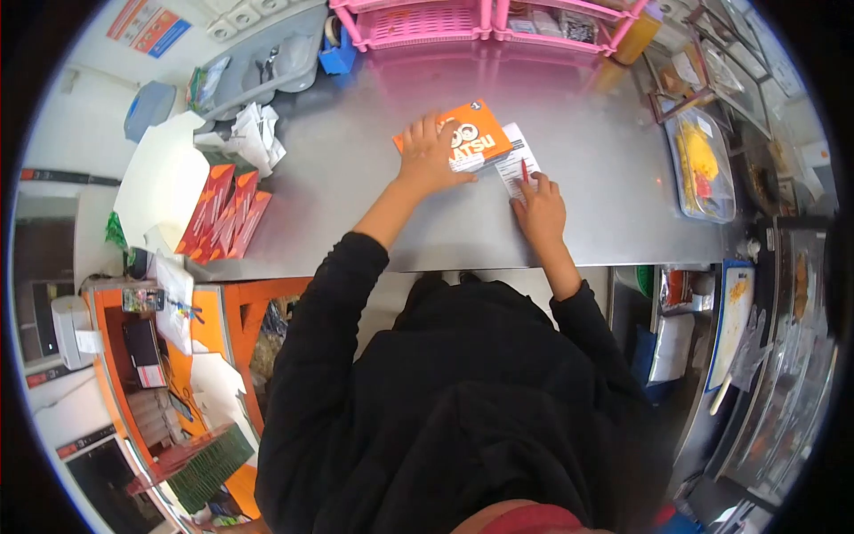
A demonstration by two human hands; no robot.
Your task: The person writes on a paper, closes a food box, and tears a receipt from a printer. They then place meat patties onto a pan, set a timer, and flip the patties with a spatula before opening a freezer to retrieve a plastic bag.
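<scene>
An orange box with white lettering (pixel 485 133) lies on the steel table. My left hand (pixel 430 162) rests spread over the box's left part, its thumb stretched out along the near side. A white printed paper slip (pixel 516 151) sticks out from beside the box's right end. Over this slip, my right hand (pixel 541 209) is closed round a red pen (pixel 525 170), the tip pointing away from me. Part of the slip is hidden by the box and by my right hand.
At the left stand red packets (pixel 222 214) beside a white open carton (pixel 165 182). Crumpled papers (pixel 258 138), a grey tray (pixel 276 76) and a blue tape dispenser (pixel 337 55) sit behind. Pink baskets (pixel 427 27) line the back; a clear container (pixel 703 169) stands right.
</scene>
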